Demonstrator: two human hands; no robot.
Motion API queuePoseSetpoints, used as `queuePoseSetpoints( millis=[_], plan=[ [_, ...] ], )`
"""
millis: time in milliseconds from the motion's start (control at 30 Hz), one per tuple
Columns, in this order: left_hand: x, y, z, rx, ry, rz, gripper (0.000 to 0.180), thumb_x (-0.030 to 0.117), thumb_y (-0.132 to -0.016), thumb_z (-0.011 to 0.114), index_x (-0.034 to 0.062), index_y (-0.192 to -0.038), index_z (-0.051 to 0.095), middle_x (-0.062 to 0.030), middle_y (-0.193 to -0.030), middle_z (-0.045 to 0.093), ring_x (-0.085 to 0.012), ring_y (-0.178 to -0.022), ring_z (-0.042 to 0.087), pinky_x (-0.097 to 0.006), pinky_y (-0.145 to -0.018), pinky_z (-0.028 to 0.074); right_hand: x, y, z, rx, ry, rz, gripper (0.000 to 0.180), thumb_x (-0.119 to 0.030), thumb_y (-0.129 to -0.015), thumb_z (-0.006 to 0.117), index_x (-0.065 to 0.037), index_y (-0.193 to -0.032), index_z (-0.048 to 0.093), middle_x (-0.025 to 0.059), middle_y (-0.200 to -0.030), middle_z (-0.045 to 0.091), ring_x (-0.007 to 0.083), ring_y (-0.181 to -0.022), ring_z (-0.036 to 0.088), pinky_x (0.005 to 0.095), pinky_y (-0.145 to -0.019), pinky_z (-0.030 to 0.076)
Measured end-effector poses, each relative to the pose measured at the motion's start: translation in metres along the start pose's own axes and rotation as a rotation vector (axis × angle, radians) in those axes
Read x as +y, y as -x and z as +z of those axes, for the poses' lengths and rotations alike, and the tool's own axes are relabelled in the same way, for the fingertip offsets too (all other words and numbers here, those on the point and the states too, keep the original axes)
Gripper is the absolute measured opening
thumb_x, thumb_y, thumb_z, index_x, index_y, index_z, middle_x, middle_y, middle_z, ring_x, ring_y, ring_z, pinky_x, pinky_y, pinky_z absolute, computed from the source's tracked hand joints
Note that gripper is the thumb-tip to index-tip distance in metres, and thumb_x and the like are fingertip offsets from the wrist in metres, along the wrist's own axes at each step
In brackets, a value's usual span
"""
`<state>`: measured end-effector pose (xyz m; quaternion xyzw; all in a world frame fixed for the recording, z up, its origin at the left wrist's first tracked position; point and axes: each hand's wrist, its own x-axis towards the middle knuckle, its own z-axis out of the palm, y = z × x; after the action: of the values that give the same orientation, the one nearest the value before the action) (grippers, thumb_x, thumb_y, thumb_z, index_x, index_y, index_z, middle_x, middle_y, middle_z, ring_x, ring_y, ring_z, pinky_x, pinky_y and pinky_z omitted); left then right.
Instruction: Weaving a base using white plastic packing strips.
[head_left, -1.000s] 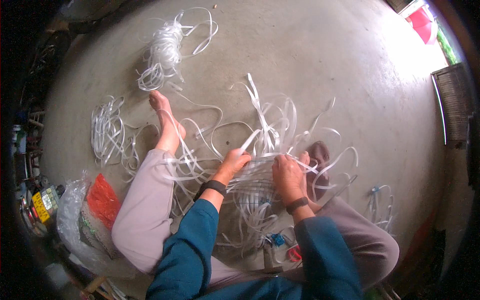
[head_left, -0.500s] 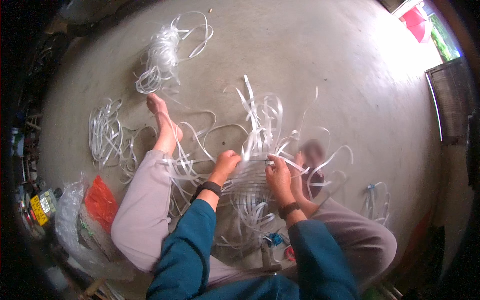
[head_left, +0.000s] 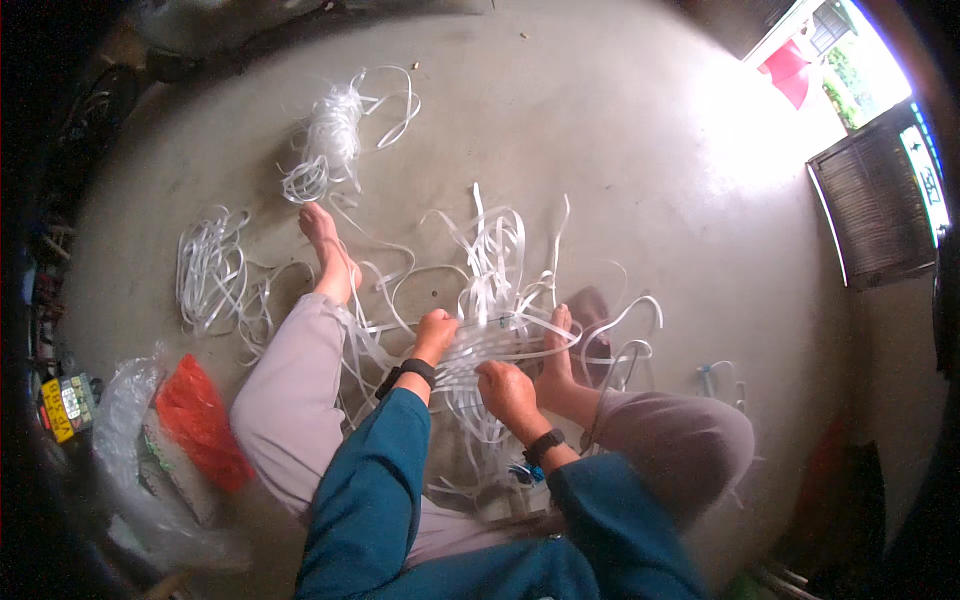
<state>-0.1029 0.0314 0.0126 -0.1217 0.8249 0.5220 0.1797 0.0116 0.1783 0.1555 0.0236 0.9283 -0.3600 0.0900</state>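
I sit on a concrete floor with a flat mat of woven white plastic strips (head_left: pixel 480 350) between my legs. My left hand (head_left: pixel 436 335) is closed on strips at the mat's left edge. Closed on strips at the mat's near side is my right hand (head_left: pixel 508 392). Loose strip ends (head_left: pixel 495 250) stick up and curl away from the weave toward the far side. My left foot (head_left: pixel 328 250) stretches out to the left. My right foot (head_left: pixel 557 350) rests by the mat's right edge. Both wrists wear dark bands.
A bundle of white strips (head_left: pixel 330 140) lies far left, and another pile (head_left: pixel 210 275) lies left of my foot. A clear plastic bag with a red bag (head_left: pixel 200 420) sits at my left. A dark grille panel (head_left: pixel 880 200) leans at the right, near a bright opening.
My right hand has moved from the mat's right side down to its near edge. The upright strip ends have shifted. My left hand stays on the left edge.
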Motion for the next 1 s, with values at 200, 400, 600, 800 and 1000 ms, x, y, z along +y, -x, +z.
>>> queuePoseSetpoints(
  millis=[200,400,600,800,1000],
  plan=[
    [0.013,0.006,-0.005,0.048,-0.222,-0.056,0.021,0.023,-0.071,0.058,0.0042,-0.080,0.064,-0.0193,-0.084,0.065,-0.0375,-0.083,0.061,-0.042,-0.072,0.047,0.008,0.042,-0.002,-0.169,-0.003,0.053,0.019,-0.019,-0.081,0.052,-0.008,-0.090,0.064,0.0175,-0.087,0.064,0.0359,-0.085,0.061,0.0441,-0.076,0.048],
    [0.012,0.015,-0.008,0.096,-0.331,-0.020,0.020,0.021,-0.071,0.058,0.0032,-0.078,0.063,-0.0195,-0.083,0.065,-0.0382,-0.082,0.061,-0.043,-0.070,0.047,0.031,0.049,0.007,-0.332,-0.012,0.180,0.022,-0.024,-0.081,0.053,-0.011,-0.093,0.066,0.0198,-0.086,0.064,0.0378,-0.085,0.061,0.0448,-0.075,0.048],
    [0.004,0.012,-0.006,0.036,-0.211,-0.095,0.016,0.018,-0.071,0.058,0.0030,-0.075,0.061,-0.0155,-0.070,0.064,-0.0301,-0.067,0.062,-0.038,-0.062,0.047,0.092,0.039,0.017,-0.233,-0.071,0.283,0.024,-0.023,-0.080,0.051,-0.009,-0.092,0.066,0.0204,-0.087,0.064,0.0391,-0.086,0.060,0.0461,-0.076,0.048],
    [-0.006,0.008,-0.013,0.046,-0.134,-0.121,0.013,0.014,-0.073,0.059,0.0025,-0.068,0.057,-0.0043,-0.058,0.055,-0.0137,-0.051,0.051,-0.031,-0.048,0.040,0.075,0.016,-0.007,-0.049,0.062,0.353,0.025,-0.019,-0.077,0.054,-0.001,-0.093,0.061,0.0250,-0.092,0.062,0.0423,-0.091,0.058,0.0478,-0.079,0.046],
    [-0.025,-0.004,-0.025,0.073,-0.049,-0.074,0.009,0.011,-0.076,0.057,0.0041,-0.070,0.055,0.0001,-0.058,0.051,-0.0108,-0.048,0.045,-0.028,-0.044,0.036,0.069,-0.007,-0.012,-0.163,-0.003,0.492,0.022,-0.015,-0.075,0.054,-0.001,-0.091,0.060,0.0242,-0.095,0.061,0.0413,-0.092,0.058,0.0473,-0.080,0.046]
  ],
)
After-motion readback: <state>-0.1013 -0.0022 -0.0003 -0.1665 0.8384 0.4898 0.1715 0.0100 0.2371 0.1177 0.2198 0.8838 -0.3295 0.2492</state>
